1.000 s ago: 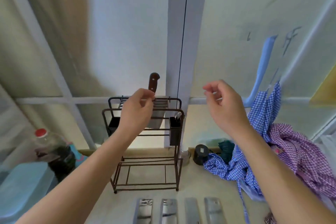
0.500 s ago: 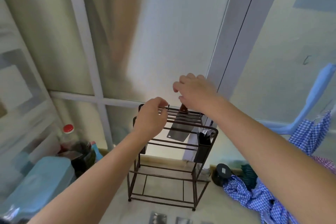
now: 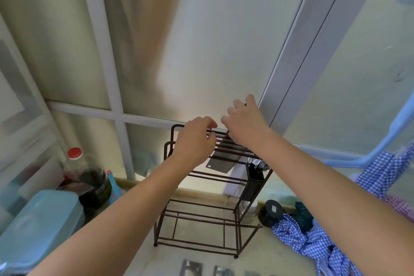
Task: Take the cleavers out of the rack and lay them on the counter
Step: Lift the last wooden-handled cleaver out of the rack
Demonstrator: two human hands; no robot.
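A dark brown wire rack [image 3: 202, 219] stands on the counter [image 3: 161, 260] against the frosted window. One cleaver [image 3: 220, 164] hangs in its top slots, its grey blade showing below the bars. My right hand [image 3: 243, 122] is wrapped around the cleaver's handle, which it hides almost fully. My left hand [image 3: 193, 142] rests on the rack's top bars, fingers curled over them. Blades of several cleavers [image 3: 191, 268] lie flat on the counter at the bottom edge of the view.
A pale blue plastic box [image 3: 38, 224] and a red-capped bottle [image 3: 75, 164] stand left of the rack. A black holder [image 3: 254, 172] hangs on the rack's right side. A dark round jar [image 3: 270, 212] and blue checked cloth [image 3: 313, 240] lie to the right.
My right hand went from mid-air to the cleaver's handle and closed on it. My left hand stayed on the rack's top. The view tilted up and left.
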